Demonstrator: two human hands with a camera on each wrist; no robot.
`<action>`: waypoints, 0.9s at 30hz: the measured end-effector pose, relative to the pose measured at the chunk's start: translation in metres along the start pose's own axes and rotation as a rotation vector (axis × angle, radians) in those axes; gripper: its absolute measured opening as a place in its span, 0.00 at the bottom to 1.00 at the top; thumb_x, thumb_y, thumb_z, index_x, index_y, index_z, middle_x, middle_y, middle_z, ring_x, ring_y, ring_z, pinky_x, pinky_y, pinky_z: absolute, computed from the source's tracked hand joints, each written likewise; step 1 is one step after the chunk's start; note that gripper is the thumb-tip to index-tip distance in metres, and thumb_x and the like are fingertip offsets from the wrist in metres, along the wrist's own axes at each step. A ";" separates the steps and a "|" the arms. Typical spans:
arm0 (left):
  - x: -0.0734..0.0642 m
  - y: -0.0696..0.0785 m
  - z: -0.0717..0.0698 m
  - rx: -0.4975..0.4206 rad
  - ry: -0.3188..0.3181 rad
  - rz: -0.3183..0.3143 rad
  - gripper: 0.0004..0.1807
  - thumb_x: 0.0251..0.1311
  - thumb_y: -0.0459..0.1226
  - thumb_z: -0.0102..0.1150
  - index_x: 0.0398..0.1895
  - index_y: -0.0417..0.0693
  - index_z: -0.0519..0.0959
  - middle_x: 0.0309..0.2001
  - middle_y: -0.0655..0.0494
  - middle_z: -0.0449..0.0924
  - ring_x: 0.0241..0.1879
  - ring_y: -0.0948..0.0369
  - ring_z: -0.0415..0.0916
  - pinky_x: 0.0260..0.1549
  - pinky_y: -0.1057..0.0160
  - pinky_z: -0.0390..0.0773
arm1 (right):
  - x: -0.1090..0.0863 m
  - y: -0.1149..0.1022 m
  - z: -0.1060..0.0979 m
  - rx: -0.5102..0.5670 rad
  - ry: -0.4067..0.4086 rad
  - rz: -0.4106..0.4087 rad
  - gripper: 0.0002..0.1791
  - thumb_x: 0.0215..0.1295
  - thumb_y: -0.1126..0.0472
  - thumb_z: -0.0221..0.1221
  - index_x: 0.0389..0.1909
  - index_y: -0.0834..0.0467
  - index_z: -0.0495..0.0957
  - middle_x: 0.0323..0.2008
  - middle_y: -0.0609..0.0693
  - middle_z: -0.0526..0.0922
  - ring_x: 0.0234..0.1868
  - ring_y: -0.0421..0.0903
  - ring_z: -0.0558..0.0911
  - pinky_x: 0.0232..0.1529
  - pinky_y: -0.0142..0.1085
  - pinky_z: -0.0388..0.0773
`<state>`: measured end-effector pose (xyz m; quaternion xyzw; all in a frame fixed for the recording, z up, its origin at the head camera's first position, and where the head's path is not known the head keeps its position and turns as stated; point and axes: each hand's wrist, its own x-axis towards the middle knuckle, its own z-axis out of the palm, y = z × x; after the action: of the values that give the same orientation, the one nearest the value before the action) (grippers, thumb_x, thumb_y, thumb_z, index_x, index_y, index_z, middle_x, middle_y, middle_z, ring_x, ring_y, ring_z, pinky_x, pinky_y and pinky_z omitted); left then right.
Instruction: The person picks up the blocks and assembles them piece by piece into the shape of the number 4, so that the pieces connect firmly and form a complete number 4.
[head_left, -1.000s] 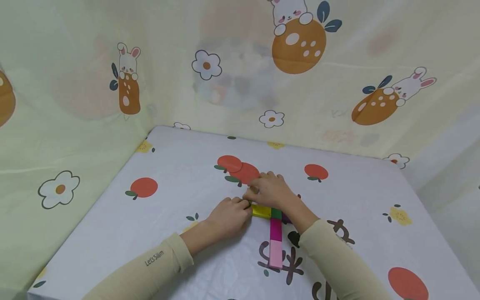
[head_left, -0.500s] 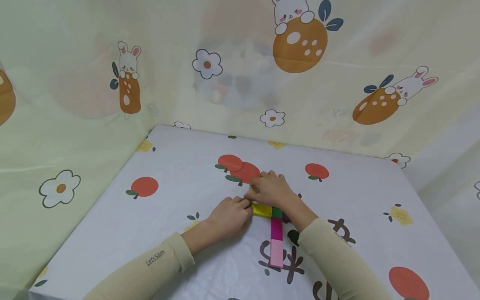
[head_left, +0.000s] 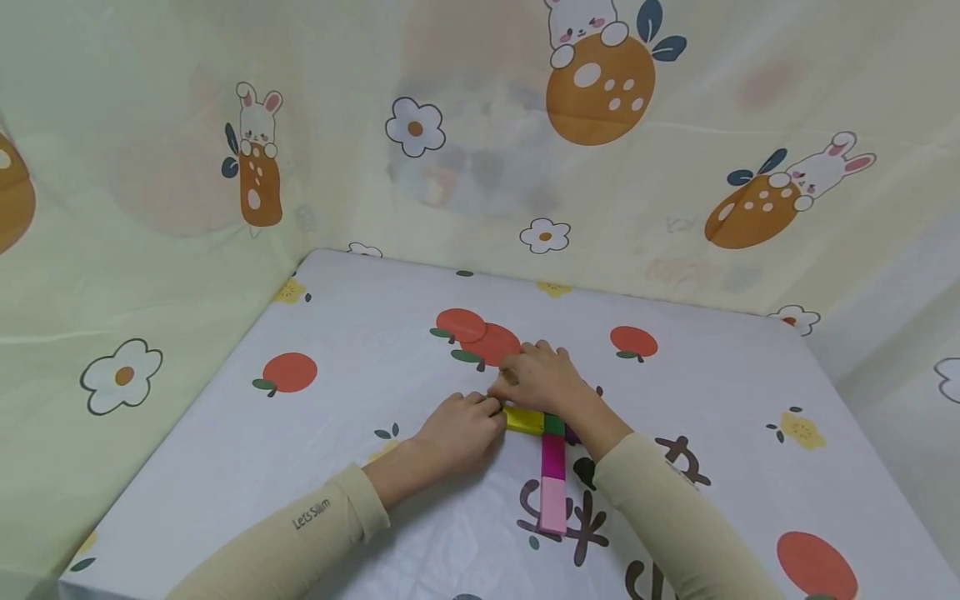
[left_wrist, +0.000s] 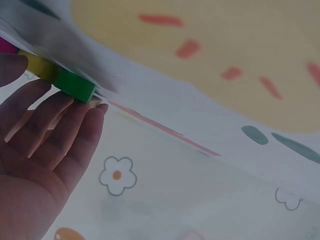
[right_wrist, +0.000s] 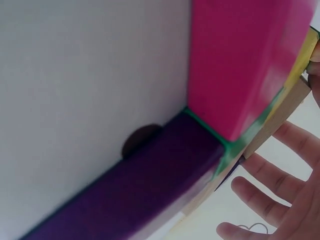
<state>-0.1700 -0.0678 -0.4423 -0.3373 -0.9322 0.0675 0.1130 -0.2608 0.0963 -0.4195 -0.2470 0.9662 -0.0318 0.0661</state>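
Several coloured blocks form a branching row on the table. In the head view a yellow block meets a green block, with a magenta block and a pink block running toward me. A purple block branches off, partly hidden by my right arm in the head view. My left hand holds the row's left end, a second green block, its fingers bent against it. My right hand holds a wood-coloured block along the row's far side; its thumb is near the left fingers.
The blocks lie on a white tablecloth printed with red apples, yellow flowers and dark lettering. Cream curtains with rabbit and flower prints enclose the table at the back and sides.
Both hands and the blocks stay in nearly the same place. Only the head view shifts very slightly.
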 end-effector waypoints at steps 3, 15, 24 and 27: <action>0.000 0.000 0.001 0.000 0.001 -0.001 0.12 0.68 0.46 0.63 0.48 0.53 0.87 0.48 0.59 0.86 0.42 0.59 0.82 0.33 0.66 0.79 | 0.000 0.000 0.000 -0.003 -0.008 -0.001 0.28 0.67 0.34 0.60 0.58 0.48 0.84 0.55 0.54 0.84 0.57 0.58 0.76 0.61 0.64 0.72; 0.002 -0.001 0.001 -0.014 -0.031 -0.009 0.14 0.68 0.48 0.63 0.50 0.54 0.86 0.52 0.58 0.85 0.44 0.59 0.83 0.37 0.65 0.82 | 0.005 0.002 0.000 0.002 -0.047 0.007 0.23 0.75 0.39 0.53 0.55 0.47 0.87 0.55 0.52 0.85 0.61 0.59 0.75 0.66 0.70 0.66; 0.002 -0.002 0.003 -0.088 -0.063 -0.039 0.12 0.69 0.47 0.62 0.49 0.54 0.86 0.60 0.58 0.83 0.46 0.58 0.80 0.38 0.64 0.81 | 0.004 0.003 -0.001 0.030 -0.061 0.012 0.22 0.77 0.42 0.50 0.58 0.47 0.86 0.58 0.52 0.85 0.64 0.61 0.75 0.67 0.71 0.65; 0.003 -0.001 0.003 -0.094 -0.074 -0.041 0.11 0.69 0.46 0.62 0.48 0.55 0.85 0.60 0.58 0.83 0.47 0.58 0.79 0.37 0.65 0.80 | 0.003 0.012 -0.001 0.075 -0.049 0.026 0.24 0.77 0.45 0.50 0.64 0.49 0.81 0.63 0.56 0.81 0.64 0.62 0.75 0.65 0.68 0.68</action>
<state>-0.1732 -0.0667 -0.4445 -0.3201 -0.9446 0.0337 0.0637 -0.2692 0.1050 -0.4197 -0.2325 0.9656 -0.0609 0.0995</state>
